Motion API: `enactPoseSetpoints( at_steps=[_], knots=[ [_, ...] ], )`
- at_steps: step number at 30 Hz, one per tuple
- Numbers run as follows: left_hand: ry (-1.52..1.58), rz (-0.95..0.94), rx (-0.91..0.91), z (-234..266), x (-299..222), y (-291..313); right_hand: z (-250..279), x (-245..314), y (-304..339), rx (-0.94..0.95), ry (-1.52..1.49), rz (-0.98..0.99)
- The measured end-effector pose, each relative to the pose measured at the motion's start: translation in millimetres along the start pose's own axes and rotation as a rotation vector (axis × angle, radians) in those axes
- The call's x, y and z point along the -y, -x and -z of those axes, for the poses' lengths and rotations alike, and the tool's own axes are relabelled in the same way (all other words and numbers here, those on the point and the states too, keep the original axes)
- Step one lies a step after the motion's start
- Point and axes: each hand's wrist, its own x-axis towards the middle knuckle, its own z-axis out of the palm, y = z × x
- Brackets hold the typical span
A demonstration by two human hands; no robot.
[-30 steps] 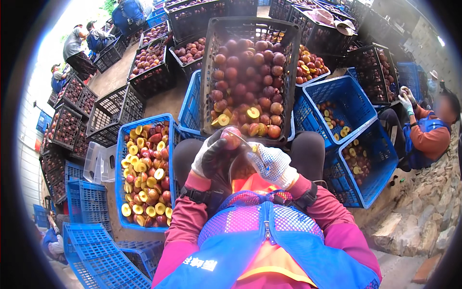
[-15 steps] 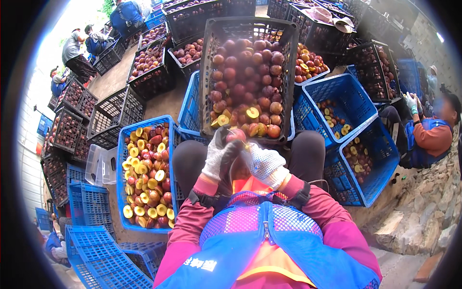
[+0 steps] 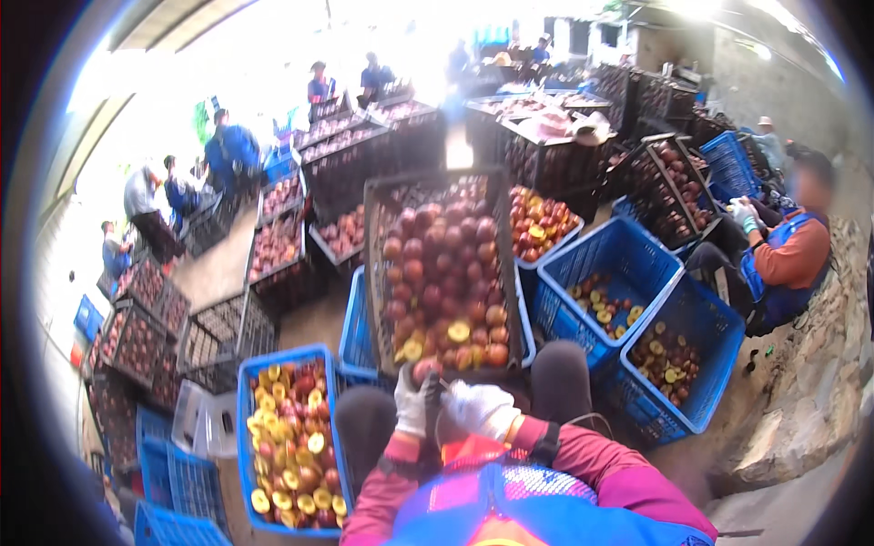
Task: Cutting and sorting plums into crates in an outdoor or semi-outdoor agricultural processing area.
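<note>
A plum [image 3: 425, 368] is resting in the left hand [image 3: 414, 405]; the right hand [image 3: 478, 407] is lying just beside it. The wearer's knees [image 3: 559, 382] are flanking both hands. Directly ahead of them, a mesh-sided crate [image 3: 507, 246] is holding plums, with cut ones lying at its near end. Left of the left hand, a crate [image 3: 242, 437] is holding plum halves [image 3: 316, 443]. Ahead and right of the right hand, two adjoining crates [image 3: 628, 246] are containing cut plums; beyond them, a co-worker [image 3: 792, 246] is sitting.

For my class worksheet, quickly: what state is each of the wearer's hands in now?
Left hand: closed, holding a plum.
Right hand: looks closed; too blurred to tell what, if anything, it holds.
</note>
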Motion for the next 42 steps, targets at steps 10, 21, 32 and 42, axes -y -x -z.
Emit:
enactPoseSetpoints(
  at_steps=[10, 21, 32, 42],
  knots=[
    [0.630, 0.913, 0.072, -5, -75, 38, -16, -34, 40, -0.040, -0.140, 0.087],
    [0.851, 1.097, 0.230, -36, -119, 53, 15, -56, 47, -0.187, -0.194, 0.241],
    [0.379, 0.435, 0.272, -38, -141, 46, 109, -4, 36, -0.472, -0.713, 0.114],
    [0.016, 0.105, 0.176, -22, -26, 45, 48, 3, 8, -0.011, -0.746, -0.017]
  ],
)
